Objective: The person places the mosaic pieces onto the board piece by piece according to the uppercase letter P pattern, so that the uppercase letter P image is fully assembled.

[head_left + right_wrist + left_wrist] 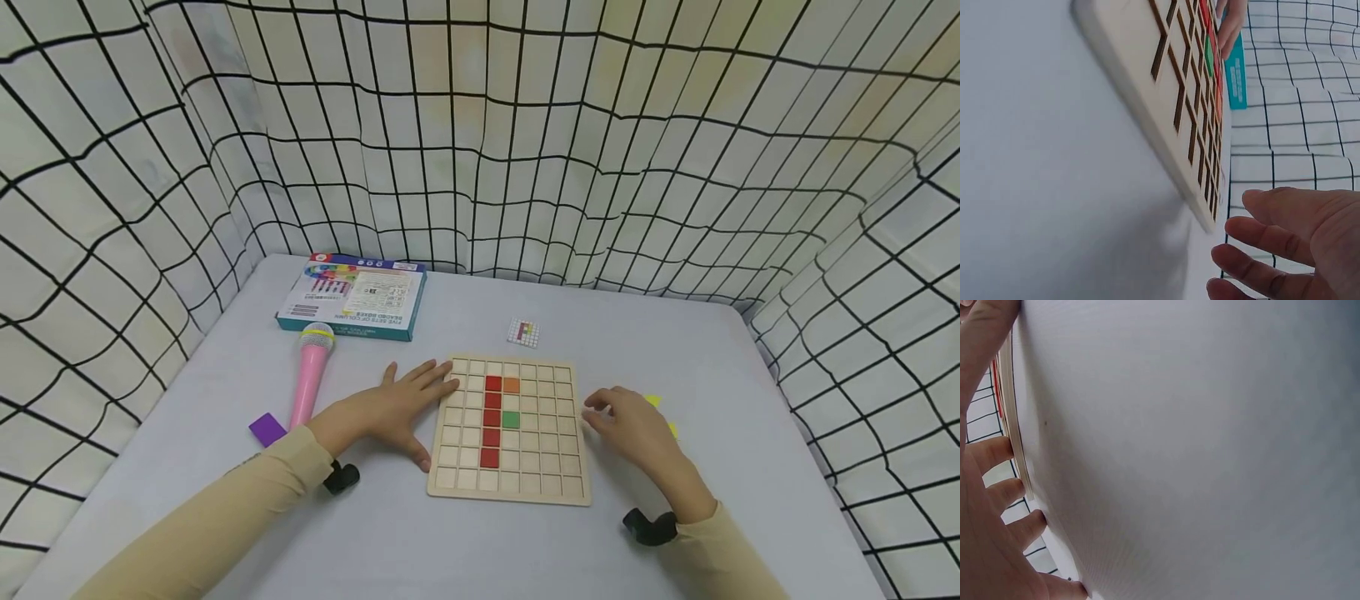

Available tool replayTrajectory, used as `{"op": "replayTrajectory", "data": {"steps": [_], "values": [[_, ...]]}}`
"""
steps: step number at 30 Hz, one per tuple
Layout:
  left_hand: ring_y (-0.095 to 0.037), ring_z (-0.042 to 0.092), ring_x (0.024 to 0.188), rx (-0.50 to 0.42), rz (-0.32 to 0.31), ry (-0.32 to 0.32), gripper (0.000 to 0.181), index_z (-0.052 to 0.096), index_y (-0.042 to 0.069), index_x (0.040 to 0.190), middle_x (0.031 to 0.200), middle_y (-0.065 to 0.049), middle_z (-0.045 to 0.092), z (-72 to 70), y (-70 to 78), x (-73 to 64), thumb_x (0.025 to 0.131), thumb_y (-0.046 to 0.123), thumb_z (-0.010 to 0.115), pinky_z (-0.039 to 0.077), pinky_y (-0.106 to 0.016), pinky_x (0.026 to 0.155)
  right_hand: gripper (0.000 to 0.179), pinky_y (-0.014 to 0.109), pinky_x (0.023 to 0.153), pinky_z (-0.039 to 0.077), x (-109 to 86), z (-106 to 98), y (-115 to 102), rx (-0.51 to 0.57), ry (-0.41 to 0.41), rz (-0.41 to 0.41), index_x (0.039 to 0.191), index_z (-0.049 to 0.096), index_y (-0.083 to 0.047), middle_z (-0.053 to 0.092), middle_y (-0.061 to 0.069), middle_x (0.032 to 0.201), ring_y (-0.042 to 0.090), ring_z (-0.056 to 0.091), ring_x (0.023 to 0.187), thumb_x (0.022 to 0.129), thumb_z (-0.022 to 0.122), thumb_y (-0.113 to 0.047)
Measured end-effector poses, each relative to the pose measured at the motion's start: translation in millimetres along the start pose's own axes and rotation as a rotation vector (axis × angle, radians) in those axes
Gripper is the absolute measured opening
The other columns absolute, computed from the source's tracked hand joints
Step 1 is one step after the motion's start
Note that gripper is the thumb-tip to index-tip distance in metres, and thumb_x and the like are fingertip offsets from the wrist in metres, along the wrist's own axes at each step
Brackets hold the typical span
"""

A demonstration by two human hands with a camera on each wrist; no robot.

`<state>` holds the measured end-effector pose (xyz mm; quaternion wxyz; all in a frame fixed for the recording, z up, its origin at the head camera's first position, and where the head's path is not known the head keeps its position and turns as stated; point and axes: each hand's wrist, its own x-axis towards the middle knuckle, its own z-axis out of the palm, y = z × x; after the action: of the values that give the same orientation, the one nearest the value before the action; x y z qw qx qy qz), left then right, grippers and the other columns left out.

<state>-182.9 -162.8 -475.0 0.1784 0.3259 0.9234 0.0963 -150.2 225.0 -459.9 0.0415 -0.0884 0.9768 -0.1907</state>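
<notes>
While the left hand (401, 408) spreads its fingers against the left edge and upper left corner of the wooden grid board (530, 427), its grip is released, the thumb lying apart at the board's lower left side. The board rests flat in the middle of the white tabletop (450, 550), between both hands. Five red tiles (491, 418) form a column in its grid; an orange tile (512, 385) sits just right of the topmost, a green tile (511, 420) right of the third. Just beside the right edge is the right hand (636, 425), fingers loosely bent and its grip released, with yellow pieces (654, 401) partly hidden behind it. Beyond the board lies a small pattern card (523, 332); to the left are a beaded-boxes carton (352, 296), a pink microphone (308, 383) and a purple piece (267, 429).
</notes>
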Motion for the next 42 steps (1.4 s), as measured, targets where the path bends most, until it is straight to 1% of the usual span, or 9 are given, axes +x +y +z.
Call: {"op": "replayTrajectory", "data": {"steps": [4, 7, 10, 14, 20, 27, 33, 38, 42], "values": [[-0.039, 0.004, 0.161, 0.0, 0.003, -0.001, 0.134, 0.025, 0.02, 0.166, 0.175, -0.009, 0.007, 1.1, -1.4, 0.4, 0.06, 0.076, 0.085, 0.006, -0.085, 0.112, 0.027, 0.055, 0.086, 0.056, -9.3, -8, 17, -0.049, 0.019, 0.037, 0.118, 0.075, -0.01, 0.07, 0.017, 0.124, 0.038, 0.065, 0.112, 0.098, 0.07, -0.028], [-0.039, 0.004, 0.161, -0.002, 0.002, -0.002, 0.134, 0.025, 0.02, 0.166, 0.175, -0.009, 0.007, 1.4, -1.7, 0.2, 0.06, 0.076, 0.085, 0.006, -0.085, 0.112, 0.029, 0.06, 0.089, 0.055, -16.7, -15, 28, -0.106, 0.008, 0.08, 0.12, 0.074, -0.008, 0.065, 0.024, 0.131, 0.046, 0.061, 0.118, 0.097, 0.071, -0.025], [-0.039, 0.004, 0.161, -0.001, 0.002, -0.002, 0.134, 0.025, 0.019, 0.166, 0.175, -0.009, 0.007, 0.9, -1.3, -0.1, 0.06, 0.076, 0.086, 0.006, -0.085, 0.112, 0.031, 0.062, 0.087, 0.055, -24.3, -23, 41, -0.149, -0.025, 0.117, 0.124, 0.072, -0.006, 0.061, 0.03, 0.134, 0.05, 0.059, 0.118, 0.096, 0.072, -0.021], [-0.039, 0.004, 0.161, 0.002, 0.003, -0.006, 0.134, 0.025, 0.019, 0.166, 0.175, -0.009, 0.007, -0.4, 0.0, -0.2, 0.061, 0.076, 0.086, 0.006, -0.084, 0.112, 0.035, 0.062, 0.083, 0.055, -32.5, -30, 59, -0.151, -0.071, 0.153, 0.128, 0.068, -0.005, 0.058, 0.033, 0.136, 0.052, 0.058, 0.117, 0.095, 0.07, -0.016], [-0.039, 0.004, 0.161, 0.0, -0.006, -0.01, 0.134, 0.025, 0.019, 0.166, 0.175, -0.01, 0.007, -1.7, 1.0, -0.6, 0.061, 0.075, 0.086, 0.005, -0.084, 0.112, 0.036, 0.06, 0.078, 0.056, -36.2, -33, 74, -0.161, -0.086, 0.153, 0.129, 0.068, -0.005, 0.059, 0.034, 0.134, 0.053, 0.06, 0.114, 0.093, 0.07, -0.01], [-0.039, 0.004, 0.161, 0.002, -0.007, -0.013, 0.134, 0.025, 0.019, 0.166, 0.175, -0.009, 0.007, -2.2, 1.6, -0.6, 0.061, 0.075, 0.086, 0.006, -0.084, 0.113, 0.033, 0.049, 0.07, 0.056, -34.0, -32, 78, -0.123, -0.073, 0.173, 0.123, 0.07, -0.004, 0.068, 0.023, 0.117, 0.039, 0.067, 0.098, 0.09, 0.072, -0.008], [-0.039, 0.004, 0.161, 0.008, -0.006, -0.01, 0.134, 0.025, 0.019, 0.166, 0.175, -0.01, 0.007, -2.5, 2.1, -0.7, 0.061, 0.075, 0.086, 0.006, -0.084, 0.113, 0.035, 0.04, 0.067, 0.054, -28.9, -30, 72, -0.069, -0.068, 0.219, 0.119, 0.07, -0.003, 0.072, 0.018, 0.111, 0.029, 0.067, 0.09, 0.09, 0.077, -0.02], [-0.039, 0.004, 0.161, 0.006, -0.006, -0.012, 0.134, 0.025, 0.018, 0.166, 0.175, -0.01, 0.007, -2.9, 2.3, -0.7, 0.061, 0.075, 0.086, 0.007, -0.084, 0.112, 0.033, 0.039, 0.066, 0.054, -22.3, -25, 61, -0.046, -0.042, 0.222, 0.115, 0.071, -0.005, 0.074, 0.016, 0.107, 0.025, 0.066, 0.085, 0.089, 0.08, -0.023], [-0.039, 0.005, 0.161, 0.011, -0.004, -0.009, 0.134, 0.025, 0.019, 0.166, 0.175, -0.01, 0.007, -2.3, 1.9, -0.6, 0.061, 0.075, 0.086, 0.007, -0.084, 0.112, 0.03, 0.04, 0.067, 0.055, -17.4, -19, 51, -0.021, -0.015, 0.206, 0.112, 0.072, -0.007, 0.074, 0.014, 0.106, 0.025, 0.067, 0.086, 0.088, 0.081, -0.022]]}}
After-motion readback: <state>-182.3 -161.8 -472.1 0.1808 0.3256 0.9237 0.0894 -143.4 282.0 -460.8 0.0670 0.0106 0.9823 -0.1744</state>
